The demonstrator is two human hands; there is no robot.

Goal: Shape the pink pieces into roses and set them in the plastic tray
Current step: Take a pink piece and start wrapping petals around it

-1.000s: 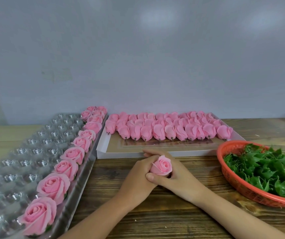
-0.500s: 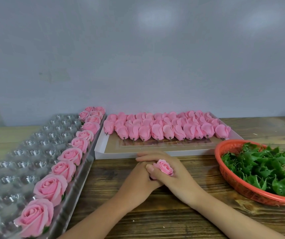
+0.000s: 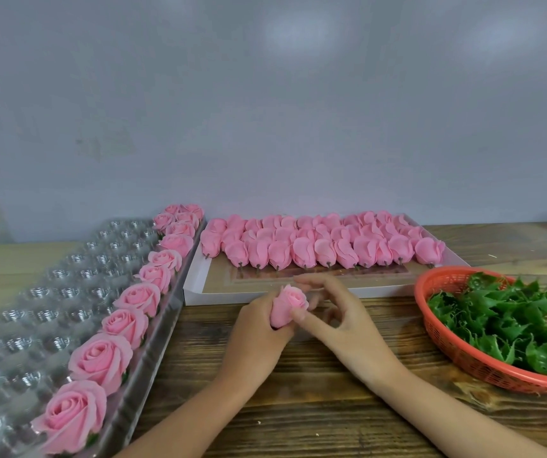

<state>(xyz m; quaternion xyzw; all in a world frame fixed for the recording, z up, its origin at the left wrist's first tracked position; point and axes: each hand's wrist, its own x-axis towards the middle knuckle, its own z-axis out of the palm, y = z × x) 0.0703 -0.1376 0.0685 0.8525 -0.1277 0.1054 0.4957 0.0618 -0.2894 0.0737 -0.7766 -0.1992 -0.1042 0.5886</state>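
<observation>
head view, hands (image 3: 258, 332) (image 3: 348, 325) pinching soft pink bud (image 3: 289, 305), dimpled clear tray (image 3: 34, 312)

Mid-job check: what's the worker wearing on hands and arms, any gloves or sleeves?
Nothing worn that shows. The left hand and right hand are bare, with no gloves, rings or wristbands visible. Both forearms are uncovered to the frame edge; no sleeve in view.

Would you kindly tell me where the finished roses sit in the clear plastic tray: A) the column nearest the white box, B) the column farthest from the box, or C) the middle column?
A: the finished roses line the plastic tray's right-hand column, right beside the white box.
</observation>
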